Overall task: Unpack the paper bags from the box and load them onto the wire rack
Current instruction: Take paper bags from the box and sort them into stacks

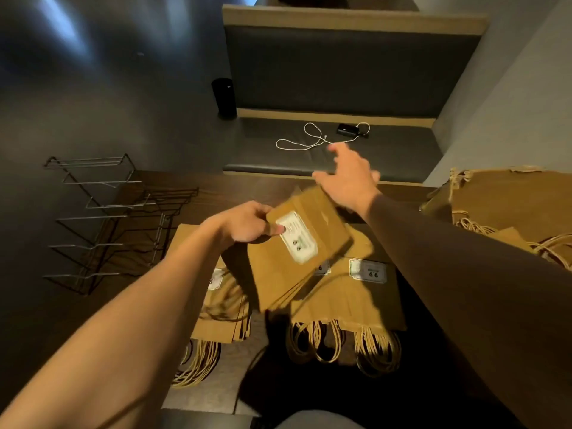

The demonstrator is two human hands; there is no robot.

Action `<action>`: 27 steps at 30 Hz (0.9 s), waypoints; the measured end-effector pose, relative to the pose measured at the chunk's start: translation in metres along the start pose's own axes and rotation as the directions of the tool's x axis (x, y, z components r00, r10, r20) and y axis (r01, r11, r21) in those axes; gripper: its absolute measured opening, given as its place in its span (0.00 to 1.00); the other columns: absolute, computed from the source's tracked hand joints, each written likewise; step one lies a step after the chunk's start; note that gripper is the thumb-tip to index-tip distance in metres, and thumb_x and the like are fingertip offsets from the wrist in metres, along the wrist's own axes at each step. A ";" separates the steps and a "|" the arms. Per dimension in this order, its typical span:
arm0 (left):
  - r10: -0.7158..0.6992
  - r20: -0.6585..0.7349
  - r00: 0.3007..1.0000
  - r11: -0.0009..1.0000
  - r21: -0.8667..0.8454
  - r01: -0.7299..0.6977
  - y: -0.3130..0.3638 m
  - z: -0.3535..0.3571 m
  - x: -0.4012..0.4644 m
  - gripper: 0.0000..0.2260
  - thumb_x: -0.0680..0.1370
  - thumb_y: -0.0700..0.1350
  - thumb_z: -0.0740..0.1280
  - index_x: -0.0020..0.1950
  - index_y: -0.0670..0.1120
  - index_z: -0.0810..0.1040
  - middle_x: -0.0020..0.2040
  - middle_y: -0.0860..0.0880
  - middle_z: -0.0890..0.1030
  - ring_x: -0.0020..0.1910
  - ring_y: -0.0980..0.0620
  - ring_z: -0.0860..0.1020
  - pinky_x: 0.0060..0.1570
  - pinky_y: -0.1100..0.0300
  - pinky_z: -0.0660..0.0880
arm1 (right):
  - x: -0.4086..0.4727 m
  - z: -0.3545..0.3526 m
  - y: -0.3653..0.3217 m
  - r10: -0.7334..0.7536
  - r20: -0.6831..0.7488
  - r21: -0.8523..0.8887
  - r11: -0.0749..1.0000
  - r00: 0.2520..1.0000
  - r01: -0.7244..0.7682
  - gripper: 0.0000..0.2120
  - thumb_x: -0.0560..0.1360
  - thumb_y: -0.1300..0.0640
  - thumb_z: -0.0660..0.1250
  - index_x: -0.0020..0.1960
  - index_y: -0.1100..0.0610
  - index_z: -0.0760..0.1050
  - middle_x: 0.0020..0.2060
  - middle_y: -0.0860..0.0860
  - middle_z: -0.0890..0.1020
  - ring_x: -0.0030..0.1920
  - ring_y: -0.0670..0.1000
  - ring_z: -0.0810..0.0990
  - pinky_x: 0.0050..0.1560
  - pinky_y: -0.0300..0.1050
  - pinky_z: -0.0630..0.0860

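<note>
My left hand (247,224) grips the upper left edge of a small stack of flat brown paper bags (312,267) with a white label, held tilted above the table. Above and beyond that stack, my right hand (349,178) hovers with fingers spread, holding nothing. Under the held stack lie more piles of brown paper bags (365,301) with twine handles toward me. The wire rack (105,218) stands at the left on the dark table, its slots bare. No box is in view.
Another heap of brown bags (507,212) lies at the right edge. A padded bench (387,150) behind the table carries a white cable (312,137) and a small black device (348,129). A black cylinder (223,99) stands by the bench's left end.
</note>
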State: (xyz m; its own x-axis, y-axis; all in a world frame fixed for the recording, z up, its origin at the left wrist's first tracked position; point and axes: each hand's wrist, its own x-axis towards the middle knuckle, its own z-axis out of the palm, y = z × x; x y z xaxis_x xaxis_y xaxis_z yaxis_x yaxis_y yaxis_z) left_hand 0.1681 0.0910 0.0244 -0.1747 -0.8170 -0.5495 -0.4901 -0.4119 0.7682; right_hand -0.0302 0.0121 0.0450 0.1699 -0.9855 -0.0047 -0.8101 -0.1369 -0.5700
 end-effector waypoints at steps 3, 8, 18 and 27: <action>-0.009 -0.194 0.981 0.855 -0.510 -0.093 -0.020 0.025 0.007 0.06 0.82 0.40 0.65 0.58 0.46 0.78 0.56 0.43 0.84 0.54 0.44 0.83 0.58 0.47 0.79 | -0.001 0.011 0.034 0.363 0.280 0.394 0.801 0.889 -0.452 0.36 0.75 0.41 0.67 0.76 0.53 0.57 0.64 0.54 0.73 0.60 0.56 0.75 0.57 0.54 0.75; -0.106 -0.284 0.953 0.876 -0.479 -0.046 -0.012 0.076 0.046 0.03 0.82 0.44 0.65 0.53 0.51 0.76 0.58 0.46 0.83 0.57 0.46 0.81 0.64 0.46 0.75 | -0.021 0.050 0.071 0.399 0.470 0.591 0.520 0.787 -0.617 0.19 0.74 0.60 0.72 0.63 0.64 0.74 0.54 0.57 0.80 0.54 0.57 0.79 0.61 0.57 0.76; -0.147 -0.170 0.974 0.986 -0.097 0.132 -0.032 0.156 0.075 0.20 0.73 0.61 0.62 0.62 0.56 0.77 0.70 0.44 0.74 0.70 0.40 0.71 0.70 0.42 0.68 | -0.068 0.049 0.158 0.627 0.269 0.589 0.494 0.732 -0.640 0.22 0.75 0.67 0.67 0.68 0.60 0.70 0.53 0.59 0.79 0.46 0.52 0.77 0.38 0.41 0.72; -0.494 -0.366 0.789 0.837 0.046 0.546 -0.076 0.160 0.085 0.40 0.73 0.56 0.74 0.77 0.61 0.52 0.75 0.38 0.60 0.72 0.34 0.62 0.70 0.37 0.64 | -0.077 0.073 0.173 0.758 0.058 0.101 0.643 0.650 -0.759 0.28 0.79 0.61 0.62 0.76 0.58 0.57 0.70 0.61 0.66 0.69 0.61 0.67 0.66 0.51 0.65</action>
State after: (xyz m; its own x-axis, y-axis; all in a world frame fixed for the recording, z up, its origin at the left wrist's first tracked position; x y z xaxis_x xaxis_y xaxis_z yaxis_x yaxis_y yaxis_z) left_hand 0.0537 0.1173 -0.1334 0.4168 -0.5883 -0.6929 -0.5443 -0.7720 0.3281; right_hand -0.1427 0.0718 -0.1136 -0.4711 -0.7383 -0.4827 -0.5930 0.6701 -0.4464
